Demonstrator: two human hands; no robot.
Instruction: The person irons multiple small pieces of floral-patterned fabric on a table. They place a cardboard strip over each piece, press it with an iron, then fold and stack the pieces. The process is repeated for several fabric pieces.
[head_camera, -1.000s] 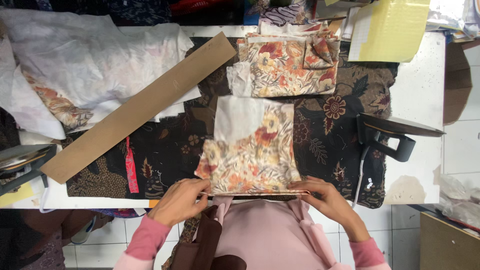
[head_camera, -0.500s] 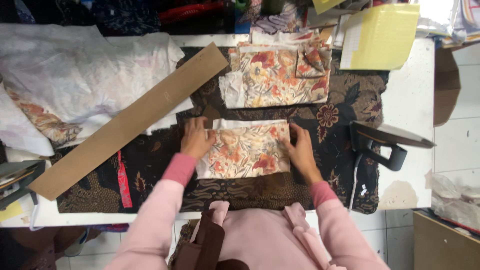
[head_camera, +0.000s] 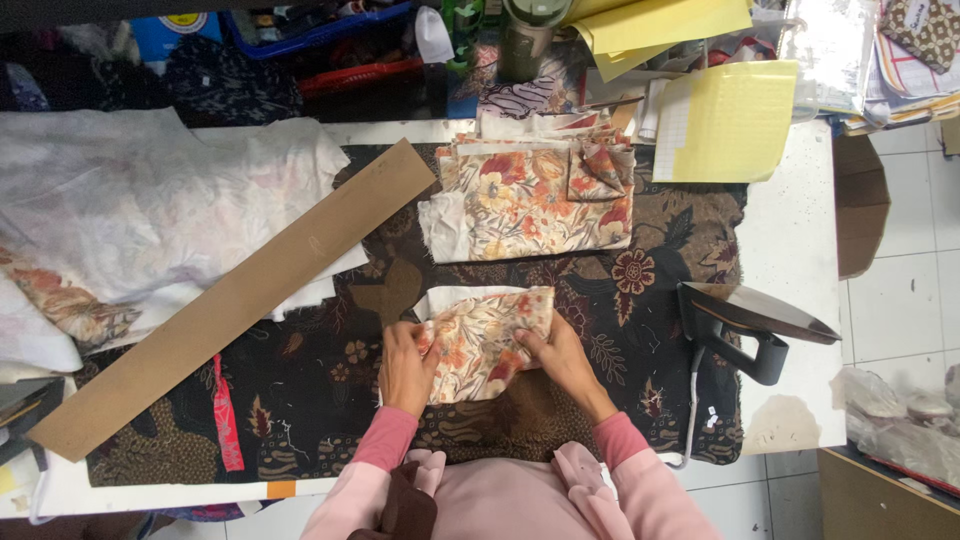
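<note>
A folded piece of floral cloth, orange and cream with a white lining edge, lies on the dark patterned table cover. My left hand presses on its left side with fingers curled over the edge. My right hand grips its right side and bunches it inward. A stack of the same floral cloth pieces lies just beyond, toward the back of the table.
A long brown cardboard strip lies diagonally at left over white fabric. A black iron rests at right with its cord hanging. Yellow paper sheets and clutter fill the back edge. A red ribbon lies front left.
The floral cloth was folded from a tall piece into a short band, and is now bunched smaller. Both hands moved inward and closer together. The camera view shifted, showing more of the back.
</note>
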